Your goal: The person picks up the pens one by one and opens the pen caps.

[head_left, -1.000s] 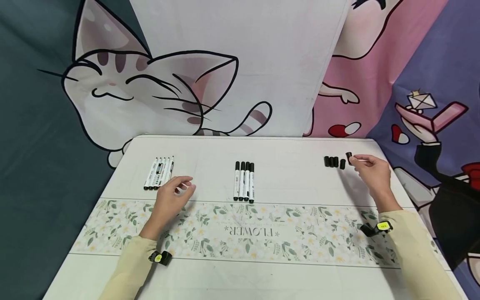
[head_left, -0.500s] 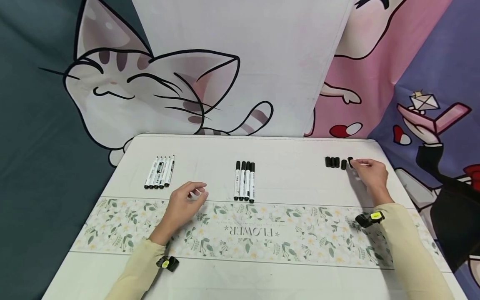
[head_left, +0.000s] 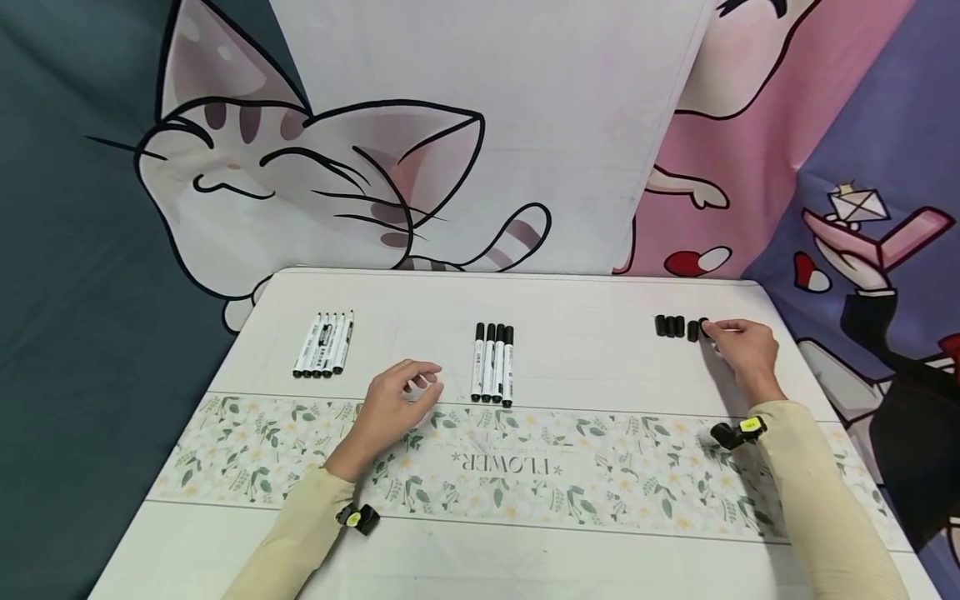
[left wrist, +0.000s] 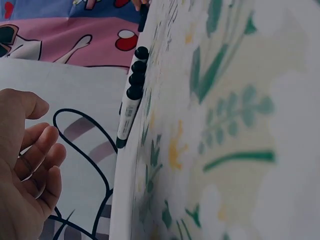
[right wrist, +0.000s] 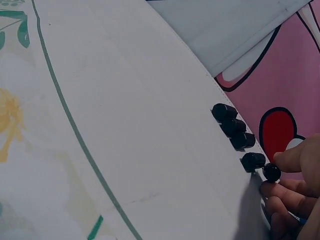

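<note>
Thumb and fingers of my right hand [head_left: 746, 346] pinch a black cap [right wrist: 272, 172] at the right of the frame, beside four other caps [right wrist: 233, 127] laid near the far edge of a white tabletop [head_left: 577, 350]. The step in hand, I judge, is setting this cap at the end of their row; whether it rests on the surface or touches its neighbor, I cannot tell. The next move would call for standing it steady, then parting my fingers without nudging the line. My left hand [head_left: 396, 402], its fingers loosely bent and holding nothing, hovers left of center, near four capped markers [head_left: 492, 367] side by side mid-frame. Five uncapped markers [head_left: 324, 346] lie farther left, tips toward the far edge. A floral strip [head_left: 615, 467] printed "FLOWER," upside down in the head view, crosses the tabletop. Behind hangs a smiling cat print [head_left: 225, 217], with dark green cloth [head_left: 67, 333] at left and pink cloth [head_left: 757, 158] at upper right.
</note>
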### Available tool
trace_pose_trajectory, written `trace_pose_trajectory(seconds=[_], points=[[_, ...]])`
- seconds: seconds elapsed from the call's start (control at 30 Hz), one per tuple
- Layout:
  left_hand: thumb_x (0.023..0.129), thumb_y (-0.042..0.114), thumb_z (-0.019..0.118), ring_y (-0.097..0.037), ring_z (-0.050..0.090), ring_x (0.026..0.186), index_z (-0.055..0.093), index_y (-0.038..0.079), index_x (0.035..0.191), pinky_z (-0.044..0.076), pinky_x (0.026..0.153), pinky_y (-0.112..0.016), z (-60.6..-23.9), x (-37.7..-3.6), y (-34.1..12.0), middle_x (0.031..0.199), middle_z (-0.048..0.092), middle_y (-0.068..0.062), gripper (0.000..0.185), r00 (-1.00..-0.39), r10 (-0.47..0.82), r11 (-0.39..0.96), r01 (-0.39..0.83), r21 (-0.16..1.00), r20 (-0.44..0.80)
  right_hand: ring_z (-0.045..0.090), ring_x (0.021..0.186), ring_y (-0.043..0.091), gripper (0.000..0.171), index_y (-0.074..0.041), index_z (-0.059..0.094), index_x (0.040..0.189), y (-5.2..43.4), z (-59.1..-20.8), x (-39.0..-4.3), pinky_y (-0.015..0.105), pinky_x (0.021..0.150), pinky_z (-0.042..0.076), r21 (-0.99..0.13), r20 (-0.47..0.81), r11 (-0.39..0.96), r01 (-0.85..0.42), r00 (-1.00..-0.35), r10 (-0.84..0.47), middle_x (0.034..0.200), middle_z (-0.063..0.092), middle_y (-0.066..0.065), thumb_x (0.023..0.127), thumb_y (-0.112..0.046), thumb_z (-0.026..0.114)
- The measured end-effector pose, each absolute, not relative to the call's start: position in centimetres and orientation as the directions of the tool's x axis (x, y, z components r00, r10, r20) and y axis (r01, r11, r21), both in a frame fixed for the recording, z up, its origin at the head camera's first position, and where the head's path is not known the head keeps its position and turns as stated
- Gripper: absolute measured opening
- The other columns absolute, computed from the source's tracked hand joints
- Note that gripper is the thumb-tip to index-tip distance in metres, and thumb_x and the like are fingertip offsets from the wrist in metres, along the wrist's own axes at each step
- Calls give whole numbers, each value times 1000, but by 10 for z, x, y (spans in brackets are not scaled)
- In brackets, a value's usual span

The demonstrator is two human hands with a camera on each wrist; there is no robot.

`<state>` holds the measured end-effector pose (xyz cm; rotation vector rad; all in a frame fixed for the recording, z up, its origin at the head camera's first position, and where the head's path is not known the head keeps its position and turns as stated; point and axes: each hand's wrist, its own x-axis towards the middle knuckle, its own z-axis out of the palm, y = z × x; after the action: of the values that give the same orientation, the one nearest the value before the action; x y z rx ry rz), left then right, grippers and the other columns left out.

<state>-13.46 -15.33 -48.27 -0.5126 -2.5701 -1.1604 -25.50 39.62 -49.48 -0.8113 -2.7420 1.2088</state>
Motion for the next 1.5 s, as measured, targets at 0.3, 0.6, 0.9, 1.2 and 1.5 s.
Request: trace_pose_trajectory(seconds=[0.3,0.6,0.9,1.2,1.5], points=[[97,19,72,-16,64,85,73,8,117,54,75,-38,-479,-153,-137,97,70,2,23,-915,205,610,396,686,347,61,63,0,68,-4,67,130,400,-487,-250,26,58,47,-712,-176,548,440,-866,467,63,62,-27,95,-62,57],[99,29,69,-19,66,92,69,6,127,54,78,-39,-481,-172,-125,101,69,0,36,-963,152,632,267,728,221,54,72,-2,61,-8,73,121,379,-455,-242,29,68,43,-724,7,637,266,-920,392,61,55,-39,95,-61,58],[97,35,72,-20,66,91,70,8,126,53,79,-41,-489,-185,-108,102,70,0,40,-978,139,646,211,734,158,54,74,-9,57,-12,72,130,327,-424,-217,20,63,43,-692,198,721,8,-959,201,98,76,4,96,-57,63],[93,39,75,-15,63,81,71,11,122,52,74,-38,-497,-189,-91,98,72,1,41,-989,90,674,148,724,117,57,77,-9,42,-13,73,126,284,-405,-184,16,63,43,-655,316,730,-196,-948,29,101,77,12,97,-42,69],[92,47,75,-22,68,88,69,11,123,53,79,-42,-502,-188,-89,100,73,-1,48,-999,45,707,41,706,14,66,83,16,32,-11,73,124,245,-417,-165,14,71,49,-671,344,663,-332,-932,-118,97,76,5,97,-30,73]])
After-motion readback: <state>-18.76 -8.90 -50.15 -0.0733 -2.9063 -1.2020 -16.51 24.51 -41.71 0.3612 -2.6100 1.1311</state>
